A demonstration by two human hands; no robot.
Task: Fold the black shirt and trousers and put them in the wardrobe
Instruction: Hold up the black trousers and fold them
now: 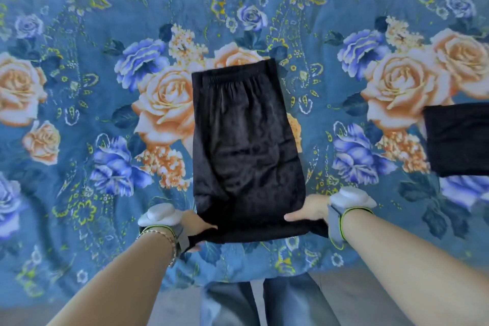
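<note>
The black trousers (246, 145) lie folded into a long rectangle on the bed, elastic waistband at the far end. My left hand (197, 225) grips the near left corner of the fold, thumb on top and fingers under the cloth. My right hand (308, 210) grips the near right corner the same way. Both wrists carry grey trackers. A second black garment, folded (457, 139), lies at the right edge of the view, apart from both hands; it looks like the shirt. The wardrobe is not in view.
The bed is covered by a blue sheet (105, 114) printed with orange and blue roses. Its near edge runs just below my hands. My legs in grey trousers (264, 304) stand against it on a pale floor.
</note>
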